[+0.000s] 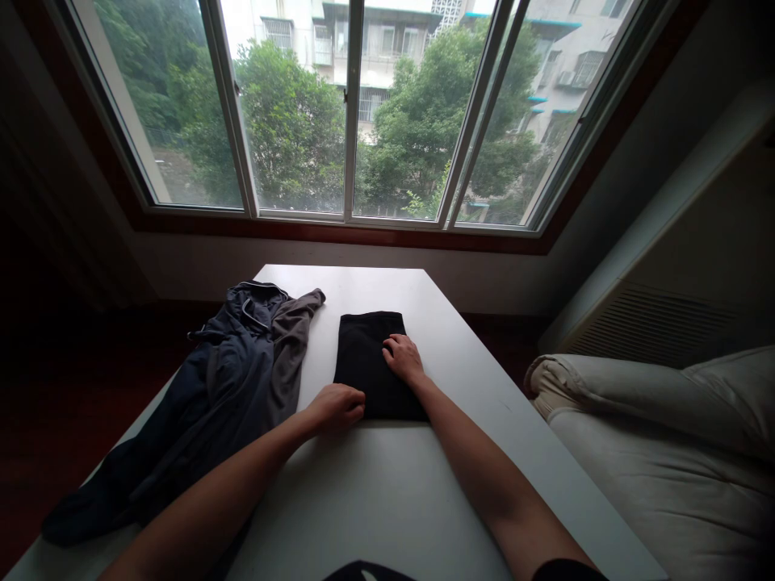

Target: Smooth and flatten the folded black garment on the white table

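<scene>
A black folded garment (368,355) lies as a neat, flat rectangle on the white table (363,492). Its exact kind cannot be made out. At its near left corner, my left hand (337,406) is closed, the curled fingers gripping the edge of the cloth. My right hand (403,357) rests on the upper right part of the same garment with its fingers stretched out and slightly apart. To the left, a dark blue and grey jacket (236,379) with thin white piping lies crumpled along the table.
Beyond the table's far edge is a wide sliding window (348,121) with a reddish-brown frame. A pale sofa (659,436) stands close on the right, near a slatted white unit (654,315). The jacket reaches the table's left edge.
</scene>
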Demonstrator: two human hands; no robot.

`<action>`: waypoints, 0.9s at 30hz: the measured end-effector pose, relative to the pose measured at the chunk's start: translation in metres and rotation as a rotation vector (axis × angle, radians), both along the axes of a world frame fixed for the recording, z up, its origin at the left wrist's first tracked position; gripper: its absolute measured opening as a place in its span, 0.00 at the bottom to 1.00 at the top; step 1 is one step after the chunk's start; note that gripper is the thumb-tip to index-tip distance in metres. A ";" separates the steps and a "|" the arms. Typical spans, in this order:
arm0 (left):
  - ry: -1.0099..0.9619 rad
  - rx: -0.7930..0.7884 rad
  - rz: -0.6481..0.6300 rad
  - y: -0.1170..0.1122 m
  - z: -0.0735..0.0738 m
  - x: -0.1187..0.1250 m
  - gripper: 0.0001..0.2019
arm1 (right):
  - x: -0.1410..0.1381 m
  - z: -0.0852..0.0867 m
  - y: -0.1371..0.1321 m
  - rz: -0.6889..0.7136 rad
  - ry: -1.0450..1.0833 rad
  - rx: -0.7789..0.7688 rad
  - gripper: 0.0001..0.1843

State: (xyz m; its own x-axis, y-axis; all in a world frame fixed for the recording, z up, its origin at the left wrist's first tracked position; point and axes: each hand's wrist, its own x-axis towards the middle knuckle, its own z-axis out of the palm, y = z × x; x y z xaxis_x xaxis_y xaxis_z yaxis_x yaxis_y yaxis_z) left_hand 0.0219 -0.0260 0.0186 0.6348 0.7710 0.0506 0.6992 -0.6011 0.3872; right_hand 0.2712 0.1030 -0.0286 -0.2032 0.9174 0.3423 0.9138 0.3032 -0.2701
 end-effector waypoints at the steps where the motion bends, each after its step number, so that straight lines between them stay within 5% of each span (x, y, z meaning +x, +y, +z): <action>1: 0.000 0.002 -0.001 0.000 0.000 0.000 0.09 | 0.000 0.000 0.000 -0.001 0.001 -0.004 0.16; 27: -0.002 -0.004 0.005 0.000 0.000 0.000 0.09 | 0.002 -0.005 0.003 0.019 0.025 0.034 0.13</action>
